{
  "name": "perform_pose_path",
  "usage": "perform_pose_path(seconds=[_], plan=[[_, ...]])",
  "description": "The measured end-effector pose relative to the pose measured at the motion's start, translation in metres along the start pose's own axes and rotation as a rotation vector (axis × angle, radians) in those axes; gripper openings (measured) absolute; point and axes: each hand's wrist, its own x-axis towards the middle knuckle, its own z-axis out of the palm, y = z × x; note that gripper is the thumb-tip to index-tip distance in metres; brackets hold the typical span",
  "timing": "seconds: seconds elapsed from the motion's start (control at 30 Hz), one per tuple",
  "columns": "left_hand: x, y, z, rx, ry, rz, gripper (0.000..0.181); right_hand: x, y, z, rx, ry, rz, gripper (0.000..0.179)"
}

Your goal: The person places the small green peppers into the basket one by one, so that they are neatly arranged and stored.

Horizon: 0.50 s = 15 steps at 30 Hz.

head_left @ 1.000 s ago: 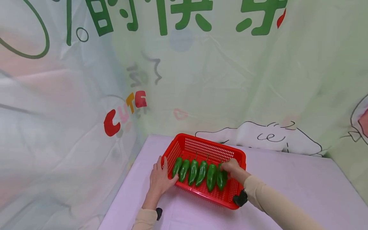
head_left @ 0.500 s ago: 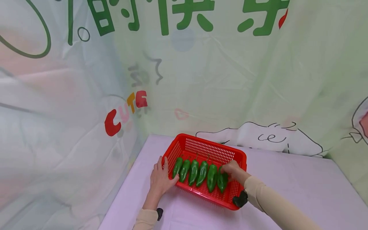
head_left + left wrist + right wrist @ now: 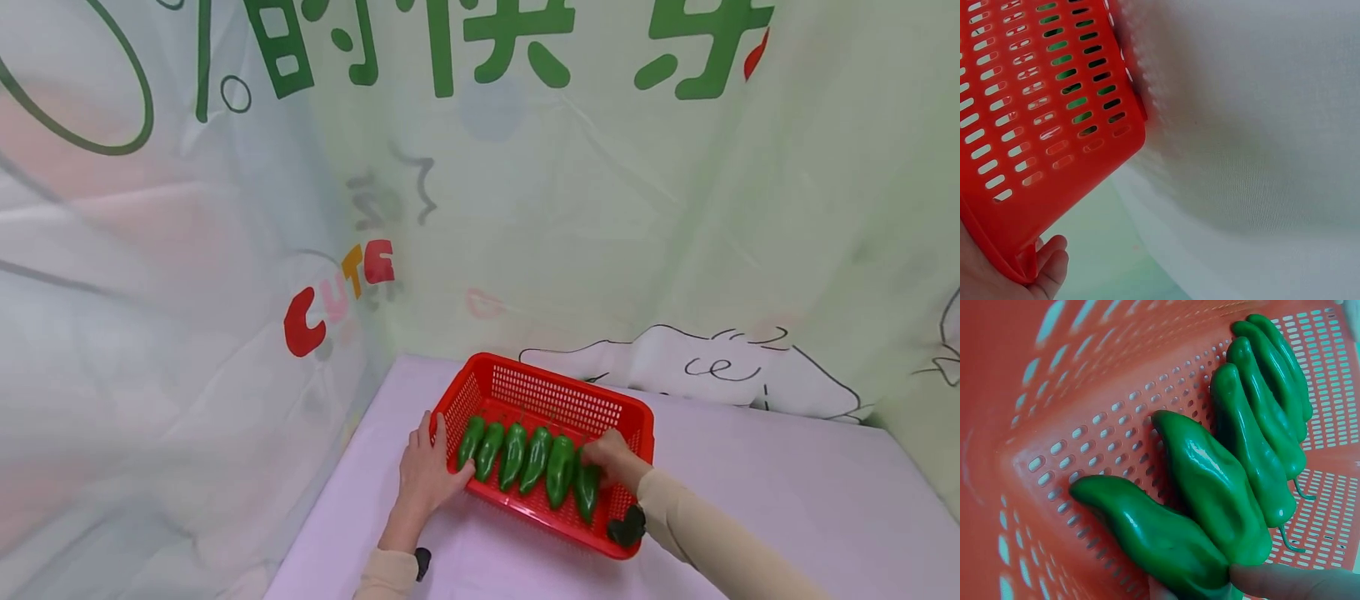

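Several green chili peppers (image 3: 536,460) lie side by side in a row in a red perforated plastic basket (image 3: 525,502). My left hand (image 3: 426,471) grips the basket's left end, and the left wrist view catches its fingers around the rim (image 3: 1010,272). Inside the basket, toward the right end, my right hand (image 3: 615,457) pinches the rightmost chili pepper (image 3: 1154,540) near its stem end. A finger and part of the thumb show at that pepper's upper end in the right wrist view; the rest of the hand is out of that frame.
The basket stands on a table with a pale lilac cloth (image 3: 750,483). Behind it and to the left hang printed fabric sheets (image 3: 570,217). Dark wrist cameras (image 3: 627,527) are worn on both wrists, the right one close to the basket's near right corner.
The right hand and the rightmost chili pepper have shifted slightly toward the basket's near side. The left hand keeps its place on the basket. The head view has moved a little.
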Motion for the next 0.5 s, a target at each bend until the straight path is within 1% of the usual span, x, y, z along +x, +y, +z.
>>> perform_pose_path(seconds=[0.17, 0.27, 0.37, 0.5], plan=[[0.005, -0.001, -0.002, 0.012, 0.010, 0.014, 0.092, -0.003, -0.009, -0.003, 0.001, -0.009, 0.020, 0.024], [0.009, -0.002, -0.004, 0.017, 0.007, 0.010, 0.092, -0.006, -0.017, -0.004, 0.008, -0.030, 0.001, 0.022], [0.012, -0.003, -0.005, 0.001, -0.017, -0.001, 0.093, -0.010, -0.024, -0.005, 0.025, -0.049, -0.017, 0.024], [0.014, -0.003, -0.005, -0.028, -0.054, -0.011, 0.095, -0.012, -0.030, -0.007, 0.008, -0.076, -0.021, 0.032]])
